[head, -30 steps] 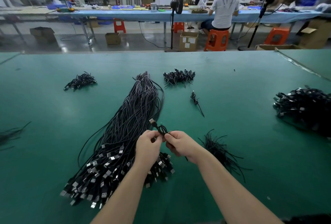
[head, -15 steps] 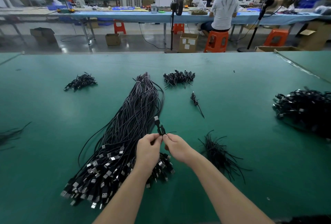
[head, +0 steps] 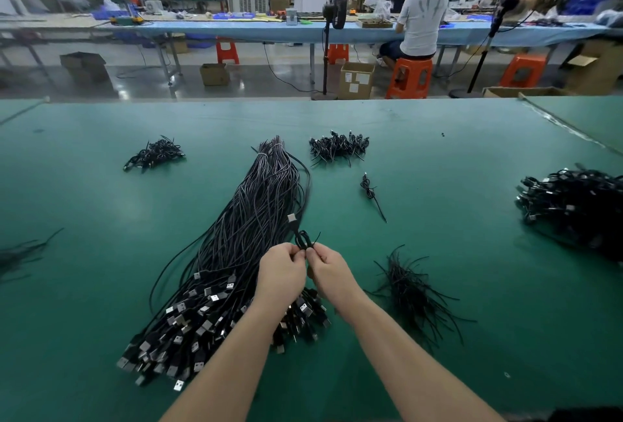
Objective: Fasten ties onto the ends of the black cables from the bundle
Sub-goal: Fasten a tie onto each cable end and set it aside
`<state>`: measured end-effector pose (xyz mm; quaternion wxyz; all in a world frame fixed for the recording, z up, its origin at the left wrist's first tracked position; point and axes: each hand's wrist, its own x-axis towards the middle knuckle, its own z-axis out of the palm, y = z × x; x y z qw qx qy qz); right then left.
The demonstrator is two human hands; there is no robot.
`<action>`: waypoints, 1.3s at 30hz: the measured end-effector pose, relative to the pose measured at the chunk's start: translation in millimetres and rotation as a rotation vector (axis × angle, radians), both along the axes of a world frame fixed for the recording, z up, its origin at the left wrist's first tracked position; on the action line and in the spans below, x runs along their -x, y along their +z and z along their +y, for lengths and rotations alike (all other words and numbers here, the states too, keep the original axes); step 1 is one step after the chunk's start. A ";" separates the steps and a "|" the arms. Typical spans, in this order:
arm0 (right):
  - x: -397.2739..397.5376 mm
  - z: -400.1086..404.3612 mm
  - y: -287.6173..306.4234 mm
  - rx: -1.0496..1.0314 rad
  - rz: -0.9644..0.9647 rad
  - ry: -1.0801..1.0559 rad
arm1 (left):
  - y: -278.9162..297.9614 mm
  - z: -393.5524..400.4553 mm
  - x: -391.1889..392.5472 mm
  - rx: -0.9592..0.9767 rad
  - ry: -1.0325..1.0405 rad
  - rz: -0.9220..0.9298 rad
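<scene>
A folded cable end (head: 301, 240), its plug (head: 292, 218) sticking up, is being pinched between the left hand (head: 282, 270) and right hand (head: 328, 270), both curled onto it and a thin tie (head: 316, 239), above the bundle (head: 249, 236) on the green surface (head: 455, 219). Cable is being judged light, limp, springy; best gripped at the fold. Loose ties (head: 409, 286) are lying just right. No readable writing is being seen.
</scene>
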<state>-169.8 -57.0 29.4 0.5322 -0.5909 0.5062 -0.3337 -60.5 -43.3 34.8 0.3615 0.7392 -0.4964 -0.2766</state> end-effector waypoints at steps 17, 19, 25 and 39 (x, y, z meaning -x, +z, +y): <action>18.7 -12.7 21.6 -0.385 -0.251 0.153 | 3.6 20.4 -12.9 0.468 -0.239 -0.655; 21.6 -15.2 26.5 -0.399 -0.244 0.192 | 0.6 20.4 -14.4 0.654 -0.245 -0.786; 31.3 -19.4 31.2 -0.440 -0.187 0.310 | 3.9 14.5 -25.9 0.726 -0.310 -0.932; 24.3 -8.2 38.1 -0.097 0.219 0.326 | 16.4 14.2 -26.4 0.378 -0.306 -0.518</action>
